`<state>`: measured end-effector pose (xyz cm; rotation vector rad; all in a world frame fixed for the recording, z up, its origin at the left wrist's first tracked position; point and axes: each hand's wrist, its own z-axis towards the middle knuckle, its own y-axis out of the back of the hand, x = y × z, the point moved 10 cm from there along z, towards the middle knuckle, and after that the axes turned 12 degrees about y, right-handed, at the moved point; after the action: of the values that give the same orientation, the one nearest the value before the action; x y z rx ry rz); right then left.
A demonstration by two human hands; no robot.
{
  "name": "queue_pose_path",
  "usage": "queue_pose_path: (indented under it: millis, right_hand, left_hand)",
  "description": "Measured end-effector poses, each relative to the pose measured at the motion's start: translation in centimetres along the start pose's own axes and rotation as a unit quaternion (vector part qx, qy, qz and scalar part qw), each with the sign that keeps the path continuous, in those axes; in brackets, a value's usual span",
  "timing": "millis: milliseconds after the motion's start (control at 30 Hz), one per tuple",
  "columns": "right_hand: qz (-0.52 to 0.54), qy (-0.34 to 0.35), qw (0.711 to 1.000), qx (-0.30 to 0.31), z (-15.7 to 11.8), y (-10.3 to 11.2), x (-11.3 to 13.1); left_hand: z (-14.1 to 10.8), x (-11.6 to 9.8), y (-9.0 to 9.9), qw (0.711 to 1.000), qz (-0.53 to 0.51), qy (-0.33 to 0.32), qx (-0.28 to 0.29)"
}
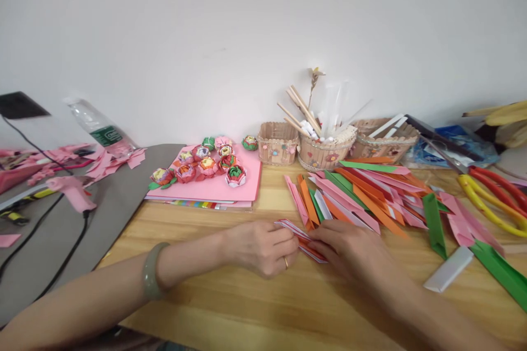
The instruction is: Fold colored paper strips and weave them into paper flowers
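Note:
Both hands meet over the wooden table (230,296) near the centre. My left hand (263,247), with a ring and a pale bangle at the wrist, has its fingers curled on the left part of a folded paper strip (307,243). The strip is orange inside with white and dark striped edges. My right hand (343,244) holds its right part between bent fingers. Just behind my right hand lies a pile of folded strips (354,192) in orange, pink, green and white. Fingertips of both hands are partly hidden.
Folded paper flowers (208,166) rest on pink sheets (247,189) at the back. Three baskets (278,142) stand by the wall. Scissors (494,197) lie at the right. A pink glue gun (72,192), cables and a plastic bottle (102,129) are on the left.

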<state>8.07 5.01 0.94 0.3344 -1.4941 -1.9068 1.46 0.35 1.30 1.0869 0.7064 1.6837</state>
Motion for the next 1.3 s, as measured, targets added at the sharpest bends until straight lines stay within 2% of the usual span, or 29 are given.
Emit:
queue_pose_path:
  millis: [167, 333, 533, 800, 1000, 1300]
  right_hand:
    - [-0.008, 0.018, 0.999, 0.026, -0.3, -0.9, 0.2]
    - [-0.010, 0.029, 0.999, 0.034, -0.3, -1.2, 0.1]
    - [0.008, 0.038, 0.998, 0.039, 0.0, -0.9, 0.3]
    - [0.005, 0.021, 0.999, 0.034, -0.6, -0.6, 1.2]
    - [-0.067, 0.038, 0.997, 0.011, -0.6, -0.1, 2.3]
    - [-0.079, 0.094, 0.992, 0.024, -1.4, 0.5, 2.6]
  left_hand:
    - [-0.2, 0.3, -0.3, 1.000, -0.010, 0.005, -0.017]
    - [0.1, 0.6, -0.9, 0.999, -0.024, 0.001, 0.025]
    - [0.3, 0.4, -1.0, 0.998, -0.030, -0.025, 0.039]
    - [0.6, 1.4, -0.9, 0.998, -0.052, 0.033, -0.003]
    - [1.4, 3.3, -0.6, 0.988, -0.076, 0.131, 0.002]
    - [0.5, 2.7, -1.3, 0.991, -0.027, 0.128, 0.025]
